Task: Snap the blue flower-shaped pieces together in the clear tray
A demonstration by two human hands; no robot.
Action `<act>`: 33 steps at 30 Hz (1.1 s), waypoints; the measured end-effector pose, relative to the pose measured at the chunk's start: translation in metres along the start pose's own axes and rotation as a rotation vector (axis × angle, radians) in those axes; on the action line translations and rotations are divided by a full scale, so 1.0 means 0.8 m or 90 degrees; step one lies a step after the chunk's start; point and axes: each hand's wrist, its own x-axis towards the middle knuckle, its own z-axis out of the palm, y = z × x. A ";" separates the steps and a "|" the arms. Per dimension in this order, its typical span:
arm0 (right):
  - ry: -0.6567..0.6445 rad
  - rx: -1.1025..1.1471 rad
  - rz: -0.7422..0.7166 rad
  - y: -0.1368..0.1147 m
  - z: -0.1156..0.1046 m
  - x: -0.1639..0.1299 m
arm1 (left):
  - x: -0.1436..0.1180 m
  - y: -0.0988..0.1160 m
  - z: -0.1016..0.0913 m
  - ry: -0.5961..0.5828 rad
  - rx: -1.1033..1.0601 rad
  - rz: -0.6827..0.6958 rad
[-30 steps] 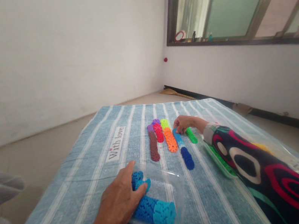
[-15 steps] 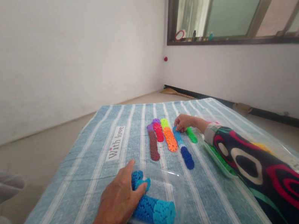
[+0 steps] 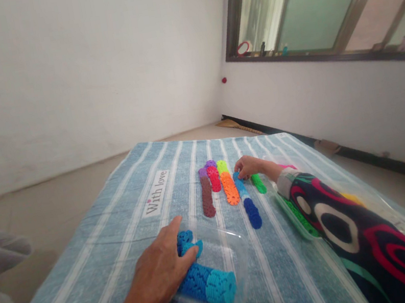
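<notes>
My left hand (image 3: 162, 259) is curled at the left side of a clear plastic box (image 3: 240, 261), its thumb reaching inside over blue discs. Stacks of notched plastic discs (image 3: 209, 282) in dark and light blue lie in the box, partly covered by the hand. Farther off, my right hand (image 3: 247, 165) pinches at the far end of a row of overlapping light blue discs (image 3: 239, 184), which continues nearer as dark blue discs (image 3: 253, 214). Its fingertips hide part of the end disc.
Left of the blue row lie brown discs (image 3: 207, 200), red discs (image 3: 213, 178) and orange discs (image 3: 230, 191). Green discs (image 3: 258, 183) lie to its right. A second box (image 3: 294, 216) stands beneath my right sleeve (image 3: 331, 223). A striped cloth (image 3: 123, 232) covers the table.
Almost nothing differs. The view has shifted very slightly, and both hands keep their places at the box and the blue row.
</notes>
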 end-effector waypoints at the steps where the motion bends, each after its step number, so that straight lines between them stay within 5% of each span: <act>1: 0.002 -0.004 -0.004 0.000 0.000 -0.001 | 0.000 0.000 0.000 0.000 0.000 0.001; 10: 0.076 -0.033 -0.036 -0.014 -0.012 -0.020 | 0.000 0.002 -0.001 0.003 0.003 -0.006; 16: 0.106 -0.053 -0.133 -0.058 -0.024 -0.070 | -0.002 0.003 0.002 0.022 0.001 0.005; 24: -0.145 -0.216 -0.600 -0.155 0.054 -0.179 | -0.005 0.010 0.000 0.010 0.018 0.011; 33: -0.143 -0.546 -0.663 -0.157 0.129 -0.180 | -0.005 0.007 0.005 0.028 0.031 0.025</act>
